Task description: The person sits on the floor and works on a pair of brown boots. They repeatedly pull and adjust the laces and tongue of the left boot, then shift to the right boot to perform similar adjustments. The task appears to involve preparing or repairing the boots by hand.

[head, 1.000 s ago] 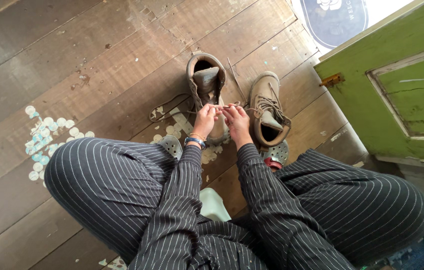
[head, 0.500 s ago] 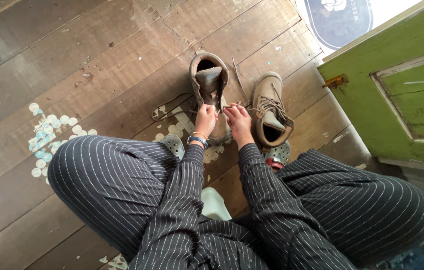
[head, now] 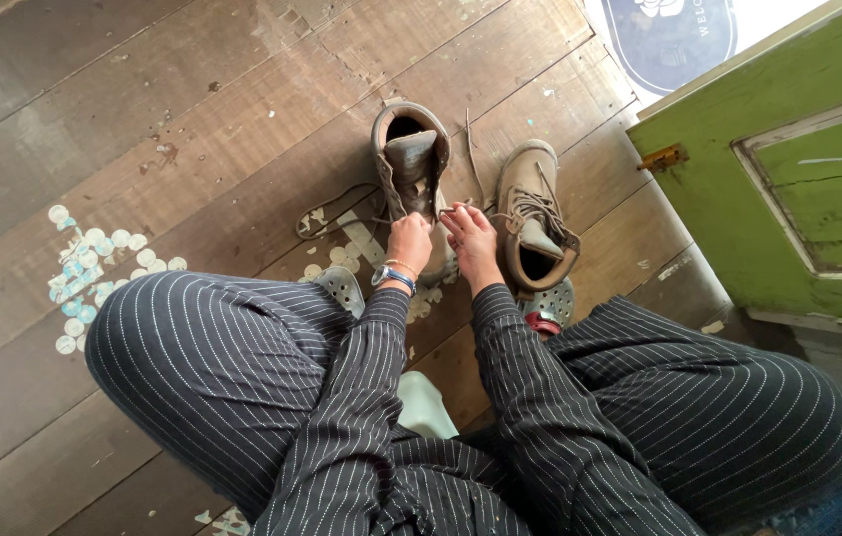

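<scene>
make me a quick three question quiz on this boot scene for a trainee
1. True or false: both hands work at the unlaced brown leather boot.
2. Which boot lies nearer the green wooden door? A) the unlaced one B) the laced brown leather boot
3. What does the left hand wear at the wrist?

Key:
1. True; the right hand is there too.
2. B
3. A watch and bracelet.

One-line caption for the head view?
Seated person's left hand and right hand work laces on a brown boot, second boot beside, on wooden floor.
</scene>
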